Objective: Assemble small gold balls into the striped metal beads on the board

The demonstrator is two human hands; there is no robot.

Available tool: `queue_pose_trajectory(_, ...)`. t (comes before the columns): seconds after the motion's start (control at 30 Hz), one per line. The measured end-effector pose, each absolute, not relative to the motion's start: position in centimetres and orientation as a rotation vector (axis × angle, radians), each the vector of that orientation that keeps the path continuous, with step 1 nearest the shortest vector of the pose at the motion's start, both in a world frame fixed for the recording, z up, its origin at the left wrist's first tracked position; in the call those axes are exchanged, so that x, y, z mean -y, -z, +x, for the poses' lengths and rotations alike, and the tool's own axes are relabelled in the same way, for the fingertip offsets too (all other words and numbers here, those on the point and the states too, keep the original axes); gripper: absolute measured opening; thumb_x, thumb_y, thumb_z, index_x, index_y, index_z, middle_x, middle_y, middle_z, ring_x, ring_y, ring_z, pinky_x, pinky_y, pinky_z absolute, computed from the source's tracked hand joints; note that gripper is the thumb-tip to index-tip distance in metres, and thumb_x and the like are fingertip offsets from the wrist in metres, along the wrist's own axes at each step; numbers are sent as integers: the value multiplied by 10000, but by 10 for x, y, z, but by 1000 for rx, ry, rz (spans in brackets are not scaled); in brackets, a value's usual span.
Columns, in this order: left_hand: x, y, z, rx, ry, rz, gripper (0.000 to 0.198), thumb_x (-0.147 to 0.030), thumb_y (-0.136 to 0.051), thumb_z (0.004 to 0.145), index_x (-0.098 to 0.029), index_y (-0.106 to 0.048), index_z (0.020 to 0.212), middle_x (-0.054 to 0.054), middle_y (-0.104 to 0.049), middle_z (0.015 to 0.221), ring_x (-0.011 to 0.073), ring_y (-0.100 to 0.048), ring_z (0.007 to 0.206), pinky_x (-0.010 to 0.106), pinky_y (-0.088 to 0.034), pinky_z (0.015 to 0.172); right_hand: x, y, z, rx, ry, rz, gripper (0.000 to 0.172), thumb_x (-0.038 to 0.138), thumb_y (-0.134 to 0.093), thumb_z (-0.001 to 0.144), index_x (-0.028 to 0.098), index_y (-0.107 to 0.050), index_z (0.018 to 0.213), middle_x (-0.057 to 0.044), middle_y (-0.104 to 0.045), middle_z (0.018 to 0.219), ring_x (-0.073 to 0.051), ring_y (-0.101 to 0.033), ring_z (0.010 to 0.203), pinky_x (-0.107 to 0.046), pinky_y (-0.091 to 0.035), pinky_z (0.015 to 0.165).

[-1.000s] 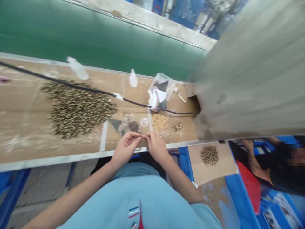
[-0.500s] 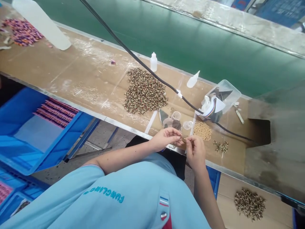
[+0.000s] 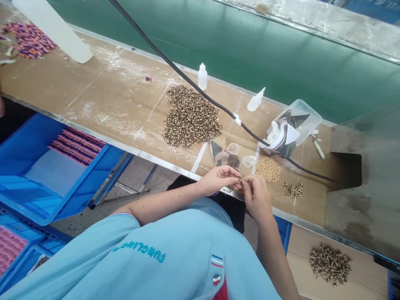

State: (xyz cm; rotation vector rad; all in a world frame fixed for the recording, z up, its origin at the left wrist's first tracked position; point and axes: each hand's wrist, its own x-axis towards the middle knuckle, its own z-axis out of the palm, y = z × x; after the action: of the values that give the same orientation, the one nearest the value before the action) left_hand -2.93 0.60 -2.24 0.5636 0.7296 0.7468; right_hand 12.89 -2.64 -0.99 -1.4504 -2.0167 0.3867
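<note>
Two hands meet at the near edge of the tabletop: the left hand and the right hand pinch one tiny brownish piece between their fingertips, too small to make out further. Just beyond lie a tan bead pile, two clear small cups and a large heap of dark pieces. A black cable crosses above. Bare tabletop stretches to the left.

Probably a factory: conveyor belt, parts heap.
</note>
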Motion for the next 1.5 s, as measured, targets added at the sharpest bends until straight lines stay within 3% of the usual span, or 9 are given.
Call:
queue_pose_trajectory(0.6,-8,19,-29,-718,-731,552,390,-322,-798,620,-94,-551,816,45,-676,618,113,-647,578,230,-502,607,27,8,126,1964,-340,-1434,121,217,-474,909,216,-577,846,-19,-622,812,-135,-592,771,-249,-478,663)
queue_pose_trajectory(1.03,-7,21,-29,-714,-769,577,458,-410,-809,573,-106,-548,794,16,-653,596,95,-620,551,223,-496,580,44,15,122,1926,-201,-1366,259,163,-536,865,241,-655,1082,-44,-653,873,-137,-627,762,-270,-531,675)
queue_pose_trajectory(1.2,-5,20,-29,-710,-795,608,452,-417,-799,590,-108,-552,809,12,-654,623,92,-619,578,218,-494,589,43,8,123,1854,-301,-1426,188,197,-546,867,226,-677,999,-44,-652,878,-126,-621,740,-247,-517,625)
queue_pose_trajectory(1.33,-2,21,-29,-703,-820,662,408,-410,-773,638,-111,-555,812,10,-649,649,82,-609,596,219,-494,626,43,5,118,1686,-317,-1532,100,262,-597,841,191,-664,864,-25,-613,822,-64,-485,500,-220,-438,471)
queue_pose_trajectory(1.5,1,23,-29,-701,-831,737,383,-415,-748,672,-117,-553,811,12,-642,679,83,-610,630,219,-489,651,44,8,115,1703,-286,-1557,88,268,-597,842,198,-648,827,-2,-593,786,-43,-427,443,-225,-419,475)
